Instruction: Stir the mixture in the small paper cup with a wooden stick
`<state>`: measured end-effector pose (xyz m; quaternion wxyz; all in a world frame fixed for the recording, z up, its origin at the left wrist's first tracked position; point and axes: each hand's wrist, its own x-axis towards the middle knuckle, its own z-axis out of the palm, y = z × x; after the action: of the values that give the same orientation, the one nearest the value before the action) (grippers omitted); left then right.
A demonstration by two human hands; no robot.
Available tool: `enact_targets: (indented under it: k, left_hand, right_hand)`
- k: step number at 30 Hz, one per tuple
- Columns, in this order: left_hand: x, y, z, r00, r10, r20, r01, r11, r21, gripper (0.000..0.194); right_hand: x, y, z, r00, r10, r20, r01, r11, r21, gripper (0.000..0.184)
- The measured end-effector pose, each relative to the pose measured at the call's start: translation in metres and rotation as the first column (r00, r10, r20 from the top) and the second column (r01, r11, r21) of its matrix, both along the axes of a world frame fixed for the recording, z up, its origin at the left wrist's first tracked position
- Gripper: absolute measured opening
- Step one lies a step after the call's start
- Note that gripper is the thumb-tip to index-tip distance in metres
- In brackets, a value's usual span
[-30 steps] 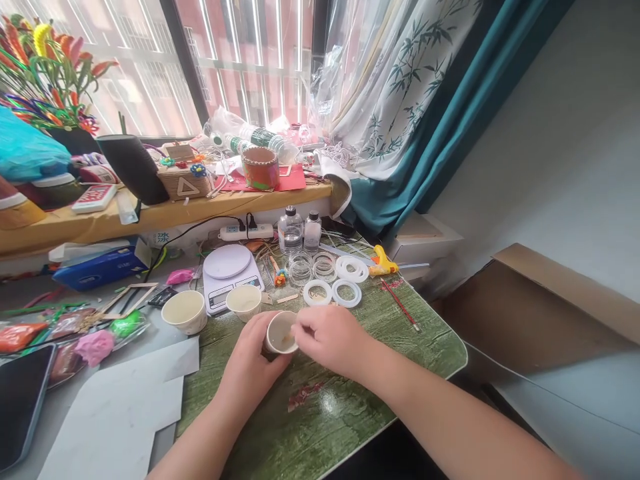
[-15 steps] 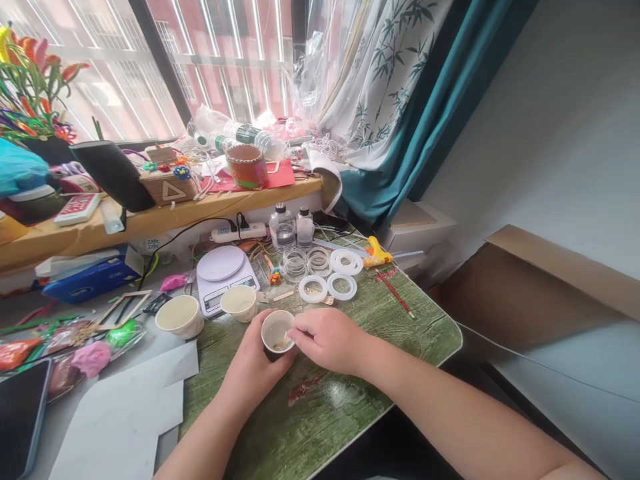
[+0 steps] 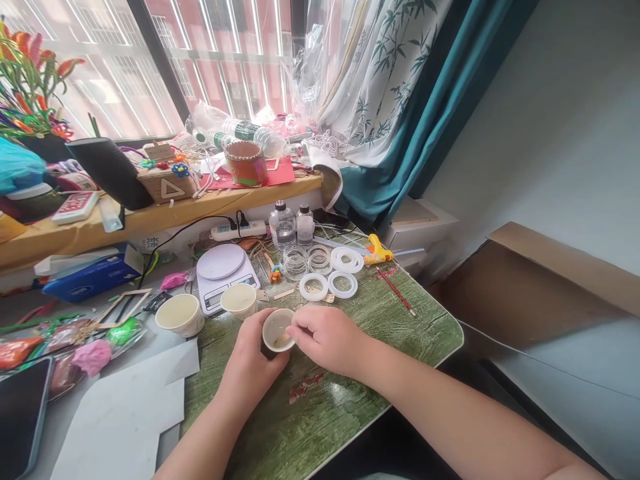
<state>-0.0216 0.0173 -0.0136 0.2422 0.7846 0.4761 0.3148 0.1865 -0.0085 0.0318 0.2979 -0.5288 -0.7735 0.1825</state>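
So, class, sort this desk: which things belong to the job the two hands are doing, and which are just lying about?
In use: the left hand holding a small white cup; the right hand, its fingers at the rim. Probably also the second white cup, kitchen scale and white rings.

Lying about: yellow glue gun, red paintbrush, power strip, phone.

Daylight enters through the far window point(image 3: 100, 67), blown out near white at far left. Soft glare is seen on the glossy table point(image 3: 340, 420). Only weak shadows lie under the left hand point(image 3: 250, 360) and right hand point(image 3: 327, 340). Edges are bowed by wide-angle distortion, the curtain point(image 3: 440, 100) leaning. Fine detail is slightly soft.
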Motion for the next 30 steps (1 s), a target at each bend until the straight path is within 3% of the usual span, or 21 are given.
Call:
enact_targets:
  k: [4,10,22,30]
  left_hand:
    - [-0.0002,-0.0022,0.0048,0.999,-0.050,-0.016,0.050,0.999,0.007,0.060]
    - [0.0019,-0.0034,0.0059,0.997,-0.074,0.003,0.074,0.997,0.014,0.064]
    - [0.0015,-0.0022,0.0051,0.999,-0.045,0.032,0.049,0.987,-0.156,0.059]
    - [0.0017,-0.0028,0.0063,0.999,-0.049,0.010,0.050,0.986,-0.160,0.060]
  right_hand:
    - [0.0000,0.0020,0.0000,0.995,-0.103,0.019,0.102,0.995,0.015,0.033]
    - [0.0002,0.0014,-0.0012,0.996,-0.075,0.040,0.073,0.996,0.053,0.033]
    - [-0.0002,0.0015,-0.0038,0.997,-0.067,0.033,0.062,0.990,0.126,0.034]
    - [-0.0014,0.0022,0.0025,0.997,-0.064,-0.037,0.064,0.998,0.004,0.034]
